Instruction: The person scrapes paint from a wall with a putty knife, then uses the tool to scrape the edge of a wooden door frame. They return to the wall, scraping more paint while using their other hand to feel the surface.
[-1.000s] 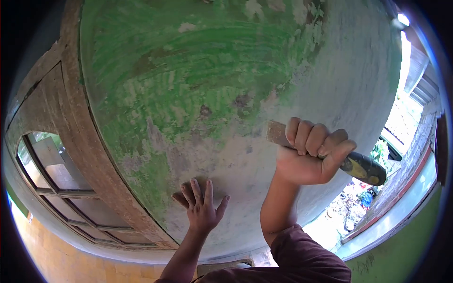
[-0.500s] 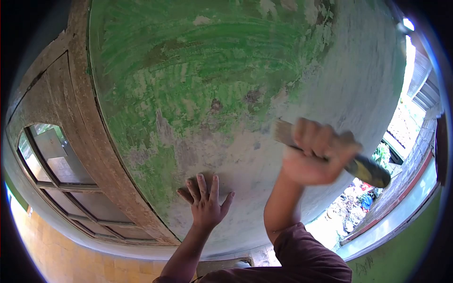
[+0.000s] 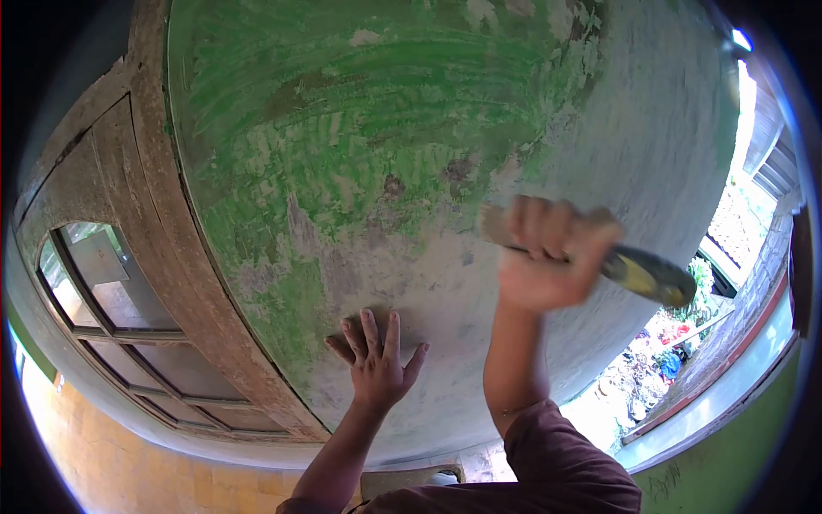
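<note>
My right hand (image 3: 548,261) is closed around a scraper (image 3: 649,276) with a black and yellow handle, slightly blurred by motion. Its flat blade points left, at the patchy wall (image 3: 411,248), near the border between green paint and bare grey plaster. Lower down and to the left, my left hand (image 3: 377,370) lies flat against the wall with fingers spread, holding nothing. Green paint covers much of the upper and left wall, with scratch marks and flaked spots; the right side is mostly pale grey.
On the left stands a worn wooden frame (image 3: 214,291) with a glass-paned window (image 3: 128,283). Yellowish floor tiles (image 3: 154,463) show at the lower left. Past the wall's right edge lie scattered rubbish (image 3: 642,368) and a low ledge (image 3: 711,377).
My right hand has moved left and slightly up along the wall with the scraper. My left hand stays on the same patch of wall; the view has shifted a little.
</note>
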The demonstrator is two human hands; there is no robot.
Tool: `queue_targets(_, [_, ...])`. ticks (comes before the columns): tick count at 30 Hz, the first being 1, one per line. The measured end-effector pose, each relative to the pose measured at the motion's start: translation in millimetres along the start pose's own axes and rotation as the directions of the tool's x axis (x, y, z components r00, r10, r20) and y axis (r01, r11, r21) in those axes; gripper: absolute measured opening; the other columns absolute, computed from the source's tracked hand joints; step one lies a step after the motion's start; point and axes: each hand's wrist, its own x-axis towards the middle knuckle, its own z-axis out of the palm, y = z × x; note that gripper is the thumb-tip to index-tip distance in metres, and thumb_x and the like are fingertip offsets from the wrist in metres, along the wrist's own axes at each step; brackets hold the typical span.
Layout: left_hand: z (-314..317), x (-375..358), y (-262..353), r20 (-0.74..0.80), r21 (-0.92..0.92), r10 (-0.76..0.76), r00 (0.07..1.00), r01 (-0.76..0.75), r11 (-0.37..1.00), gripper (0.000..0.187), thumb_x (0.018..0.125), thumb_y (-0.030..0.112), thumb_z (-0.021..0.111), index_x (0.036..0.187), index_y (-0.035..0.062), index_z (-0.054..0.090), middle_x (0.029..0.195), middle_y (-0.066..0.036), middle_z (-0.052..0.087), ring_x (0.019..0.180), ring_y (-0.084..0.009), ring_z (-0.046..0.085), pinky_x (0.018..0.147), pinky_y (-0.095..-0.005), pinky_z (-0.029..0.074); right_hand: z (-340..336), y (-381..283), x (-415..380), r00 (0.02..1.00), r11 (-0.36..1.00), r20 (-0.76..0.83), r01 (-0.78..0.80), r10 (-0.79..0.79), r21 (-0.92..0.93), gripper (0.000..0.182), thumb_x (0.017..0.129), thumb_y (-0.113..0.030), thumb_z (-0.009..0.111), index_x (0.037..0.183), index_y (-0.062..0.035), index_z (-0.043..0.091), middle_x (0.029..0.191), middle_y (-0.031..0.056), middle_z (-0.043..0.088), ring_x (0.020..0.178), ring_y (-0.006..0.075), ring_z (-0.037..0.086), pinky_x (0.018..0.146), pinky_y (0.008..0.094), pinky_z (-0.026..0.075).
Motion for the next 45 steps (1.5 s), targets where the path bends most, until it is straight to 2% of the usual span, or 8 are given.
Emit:
queue_targets(23, [-50,12,8,0.236,-0.076,-0.031,0.971,0.051,0.996,0.078,0.081,0.048,0.059,0.141,0.0088,0.028,0.148,-0.023,0.012,0.137,-0.0454,0.003,0.101,-0.0672,-0.002,-4,4,-14,0.972,0.973,0.051,-0.228,0.229,-0.035,0.036,0.098,-0.035,0.035,0.068,-0.0155,0.030,0.053,-0.0022,0.023,0.046,0.0107,0.019,0.049,0.0289,0.024])
queue_targets(30, [-94,-34,-11,0.309,-0.896,-0.064,0.949,0.313,0.315,0.072,0.076,0.016,0.071,0.135,0.0007,0.033,0.136,-0.018,0.039,0.128,-0.0294,0.035,0.106,-0.0414,0.025,-2,-54,-196,0.209,0.246,0.133,-0.880,0.969,-0.408,0.018,0.083,-0.019,0.061,0.078,-0.0056,0.050,0.065,0.0010,0.046,0.059,0.0106,0.044,0.054,0.0273,0.036])
queue_targets(32, [-93,-55,-19,0.473,-0.873,0.050,0.880,0.461,0.160,0.069,0.075,0.010,0.071,0.134,0.0009,0.035,0.131,-0.015,0.045,0.124,-0.0249,0.041,0.104,-0.0373,0.029,-18,-72,-240,-0.200,-0.221,0.107,-0.945,0.974,0.243,0.020,0.082,-0.018,0.062,0.086,-0.0007,0.053,0.068,0.0018,0.050,0.061,0.0107,0.050,0.052,0.0267,0.039])
queue_targets(38, [-99,-83,-4,0.744,-0.602,0.241,0.623,0.782,-0.165,0.053,0.077,0.003,0.068,0.125,0.0049,0.045,0.110,-0.007,0.055,0.106,-0.0186,0.052,0.095,-0.0353,0.038,-17,-89,-287,-0.274,-0.174,0.185,-0.888,0.944,-0.425,0.036,0.080,-0.023,0.064,0.103,0.0033,0.054,0.070,0.0040,0.053,0.067,0.0166,0.058,0.054,0.0286,0.045])
queue_targets(39, [-103,-79,-3,0.832,-0.466,0.287,0.475,0.879,-0.105,0.041,0.078,0.004,0.068,0.115,0.0053,0.051,0.098,-0.006,0.060,0.101,-0.0204,0.056,0.094,-0.0374,0.040,-2,-104,-295,-0.037,-0.081,-0.084,-0.794,0.996,-0.603,0.041,0.079,-0.030,0.066,0.104,0.0012,0.057,0.076,0.0066,0.058,0.074,0.0174,0.059,0.062,0.0294,0.049])
queue_targets(42, [-82,-99,-8,0.703,-0.652,0.274,0.657,0.748,-0.123,0.028,0.081,0.010,0.067,0.104,0.0039,0.054,0.085,-0.004,0.061,0.095,-0.0165,0.057,0.091,-0.0377,0.043,-25,-94,-323,-0.329,-0.202,0.153,-0.820,0.932,-0.535,0.040,0.079,-0.034,0.066,0.103,-0.0022,0.060,0.090,0.0084,0.062,0.080,0.0191,0.060,0.071,0.0313,0.050])
queue_targets(43, [-90,-92,-8,0.736,-0.630,0.193,0.649,0.760,-0.158,0.017,0.083,0.009,0.064,0.096,0.0044,0.053,0.076,-0.004,0.060,0.088,-0.0179,0.060,0.091,-0.0400,0.043,-15,-97,-315,-0.089,-0.055,0.002,-0.634,0.996,-0.771,0.036,0.081,-0.032,0.066,0.102,-0.0037,0.061,0.101,0.0089,0.062,0.085,0.0207,0.060,0.076,0.0325,0.047])
queue_targets(45, [-93,-89,-19,0.691,-0.691,0.064,0.720,0.684,-0.234,0.015,0.085,0.012,0.062,0.094,0.0053,0.052,0.073,-0.003,0.058,0.079,-0.0176,0.059,0.086,-0.0399,0.045,-7,-89,-284,-0.122,-0.095,-0.006,-0.743,0.993,-0.663,0.033,0.081,-0.029,0.066,0.101,-0.0034,0.061,0.102,0.0089,0.061,0.089,0.0224,0.058,0.079,0.0327,0.046])
